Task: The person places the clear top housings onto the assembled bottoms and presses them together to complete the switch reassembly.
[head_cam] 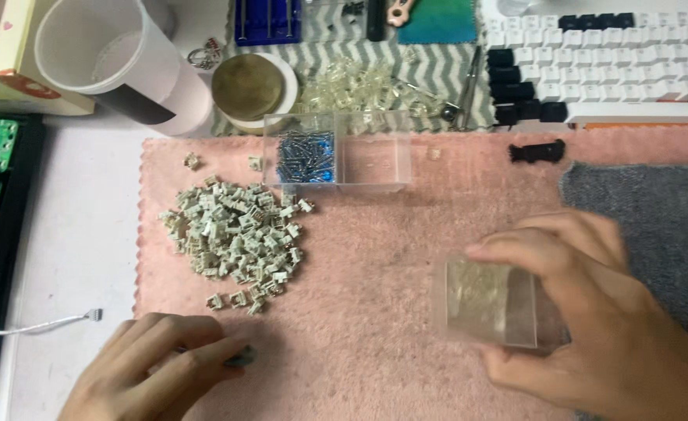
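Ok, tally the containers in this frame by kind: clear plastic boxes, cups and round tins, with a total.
Clear plastic boxes: 2, the divided box at the mat's top edge and the small box gripped by the right hand
White cups: 1, the cup lying tipped
Round tins: 1, the tin
Total: 4

Single view, worn on your head: looks steeply down, close over the pink mat [375, 257]; your hands enter from the bottom edge, the keyboard [609, 54] lies along the top.
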